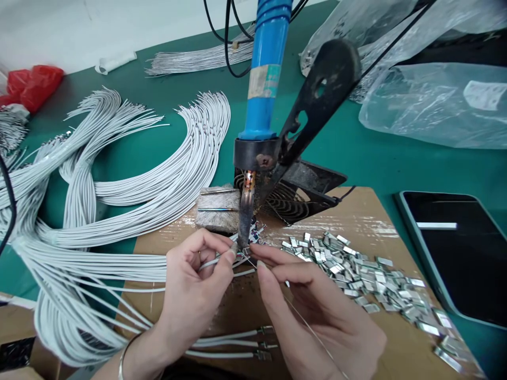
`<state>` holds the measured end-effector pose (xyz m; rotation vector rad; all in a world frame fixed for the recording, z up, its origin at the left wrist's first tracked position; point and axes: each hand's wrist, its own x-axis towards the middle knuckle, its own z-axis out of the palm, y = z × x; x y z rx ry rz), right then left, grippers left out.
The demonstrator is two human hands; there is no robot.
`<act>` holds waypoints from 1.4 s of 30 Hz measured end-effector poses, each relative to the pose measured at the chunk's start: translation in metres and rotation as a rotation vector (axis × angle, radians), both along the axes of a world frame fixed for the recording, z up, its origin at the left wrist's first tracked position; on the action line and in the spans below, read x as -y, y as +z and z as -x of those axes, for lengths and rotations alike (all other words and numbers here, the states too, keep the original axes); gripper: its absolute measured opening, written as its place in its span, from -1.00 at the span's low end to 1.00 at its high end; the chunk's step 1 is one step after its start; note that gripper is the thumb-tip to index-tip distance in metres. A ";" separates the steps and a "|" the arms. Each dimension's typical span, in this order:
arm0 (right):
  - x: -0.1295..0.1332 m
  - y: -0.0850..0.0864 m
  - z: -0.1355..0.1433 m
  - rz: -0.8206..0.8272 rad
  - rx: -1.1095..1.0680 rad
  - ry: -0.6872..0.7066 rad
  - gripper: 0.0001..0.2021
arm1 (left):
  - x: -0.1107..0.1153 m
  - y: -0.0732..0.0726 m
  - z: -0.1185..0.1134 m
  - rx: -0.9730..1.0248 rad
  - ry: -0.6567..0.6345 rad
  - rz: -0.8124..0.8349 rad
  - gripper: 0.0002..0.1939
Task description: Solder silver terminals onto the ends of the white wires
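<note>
In the head view a soldering iron [264,79] with a blue handle hangs tip down in a black holder [309,105]. My left hand [200,279] pinches the end of a white cable [209,262] just left of the iron's tip. Thin solder wire [307,322] runs through my right hand [317,311], whose thumb and fingers are closed on it. A small metal connector [245,252] sits at the tip between both hands, partly hidden by fingers. Which hand steadies the connector I cannot tell.
Loose metal connectors [360,274] lie heaped on the cardboard [356,211] at right, near a phone [455,248]. Bundled white cables [150,195] cover the left. Behind the iron are a small black fan [293,198] and plastic bags [431,100]. Finished-looking cable ends [261,345] lie in front.
</note>
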<state>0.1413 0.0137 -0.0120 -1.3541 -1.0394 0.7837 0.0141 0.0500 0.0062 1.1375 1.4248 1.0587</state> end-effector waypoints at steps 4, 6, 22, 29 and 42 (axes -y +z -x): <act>-0.001 -0.001 0.000 0.046 -0.046 -0.055 -0.83 | -0.003 0.002 0.000 -0.037 -0.036 -0.014 -0.87; -0.002 -0.002 -0.001 0.013 0.007 -0.030 -0.84 | -0.004 0.004 -0.002 -0.054 -0.029 -0.029 -0.88; -0.001 -0.006 -0.004 -0.043 0.082 -0.023 -0.86 | -0.003 0.007 -0.009 -0.046 0.041 -0.079 -0.87; -0.001 -0.007 -0.006 -0.053 0.079 -0.020 -0.87 | -0.004 0.006 -0.010 -0.052 0.039 -0.087 -0.88; -0.003 -0.009 -0.003 -0.070 0.054 -0.023 -0.87 | 0.001 0.001 -0.007 -0.021 0.034 -0.102 -0.89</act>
